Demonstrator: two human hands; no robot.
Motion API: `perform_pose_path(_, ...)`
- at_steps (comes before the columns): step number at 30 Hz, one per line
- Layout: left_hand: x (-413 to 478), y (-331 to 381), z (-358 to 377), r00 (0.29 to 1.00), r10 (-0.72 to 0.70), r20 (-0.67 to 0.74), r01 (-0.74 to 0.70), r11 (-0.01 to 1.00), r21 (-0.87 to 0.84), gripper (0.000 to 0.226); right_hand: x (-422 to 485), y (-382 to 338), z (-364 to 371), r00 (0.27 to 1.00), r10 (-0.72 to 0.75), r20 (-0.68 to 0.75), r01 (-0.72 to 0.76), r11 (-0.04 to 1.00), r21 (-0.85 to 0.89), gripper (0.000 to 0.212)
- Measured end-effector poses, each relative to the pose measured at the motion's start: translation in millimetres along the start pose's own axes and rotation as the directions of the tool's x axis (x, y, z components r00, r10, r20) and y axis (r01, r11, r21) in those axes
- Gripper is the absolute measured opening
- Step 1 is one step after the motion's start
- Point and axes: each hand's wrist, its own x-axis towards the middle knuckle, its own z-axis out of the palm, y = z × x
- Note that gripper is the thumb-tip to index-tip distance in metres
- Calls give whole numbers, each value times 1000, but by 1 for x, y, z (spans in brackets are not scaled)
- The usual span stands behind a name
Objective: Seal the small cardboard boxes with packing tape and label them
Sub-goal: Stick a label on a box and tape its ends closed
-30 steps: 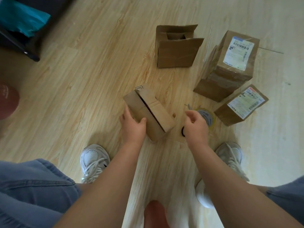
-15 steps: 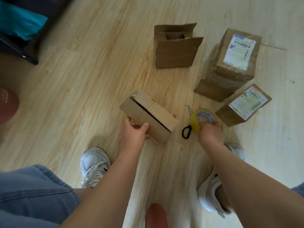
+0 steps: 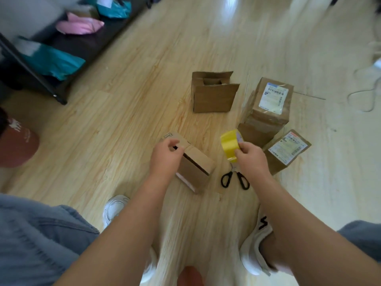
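A small brown cardboard box (image 3: 198, 164) lies on the wooden floor in front of me, a dark slit showing between its top flaps. My left hand (image 3: 166, 156) is over its left end, fingers curled and pinching at the top flap by the slit. My right hand (image 3: 250, 156) grips a roll of yellow packing tape (image 3: 230, 145), lifted off the floor to the right of the box. Black-handled scissors (image 3: 235, 180) lie on the floor under the roll.
An open-topped box (image 3: 214, 98) stands further back. Two taped, labelled boxes (image 3: 270, 104) (image 3: 286, 150) sit at the right. A dark rack (image 3: 41, 83) with teal and pink bags is at the left, a red cap (image 3: 17, 146) below it, cables (image 3: 367, 91) far right.
My right hand has picked the tape roll up off the floor, uncovering the scissors. My left hand has moved from the box's side up to its top flap. The view has tilted up.
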Motion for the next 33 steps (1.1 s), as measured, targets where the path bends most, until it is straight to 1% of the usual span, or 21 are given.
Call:
perform_pose_path(3,-10,19,-8,993,87,76,-83,995,-45,25,-22,-25,-6,997,-48,61,38,988,149,21)
perform_pose_path(6,-19,30,-14,988,101,119,-91,992,-91,33,-38,-40,-7,983,-119,143,90,977,191,23)
perform_pose_path(9,-24,32,-17,989,80,128,-62,989,-136,39,-49,-46,-3,965,-152,216,105,971,214,21)
perform_pose_path(11,-27,30,-19,988,66,138,-44,986,-160,32,-56,-49,0,956,-168,239,117,969,216,20)
perform_pose_path(14,-28,26,-20,994,75,77,-57,974,-221,12,-62,-52,0,950,-168,264,111,969,219,19)
perform_pose_path(17,-24,22,-22,997,50,63,-28,951,-309,3,-64,-53,-2,943,-164,288,101,970,221,19)
perform_pose_path(22,-15,17,-19,994,67,91,-38,957,-288,13,-58,-50,-2,947,-132,294,62,970,237,17)
perform_pose_path(24,-10,15,-20,998,10,69,16,930,-368,20,-54,-47,-2,942,-130,310,63,974,217,17)
perform_pose_path(26,-5,13,-25,996,-25,81,59,890,-452,19,-54,-44,-2,929,-128,346,64,979,192,27)
perform_pose_path(27,-4,13,-28,994,-2,112,54,884,-465,18,-54,-43,-3,919,-120,376,52,981,187,33)
perform_pose_path(29,-6,18,-30,978,84,188,11,889,-457,16,-54,-41,-3,897,-92,432,23,987,161,38)
perform_pose_path(31,-8,24,-30,957,155,244,-39,906,-421,12,-51,-38,-2,884,-73,462,7,990,142,37)
perform_pose_path(33,-10,27,-32,934,197,299,-66,915,-397,11,-47,-35,-2,899,-67,433,-33,975,219,29)
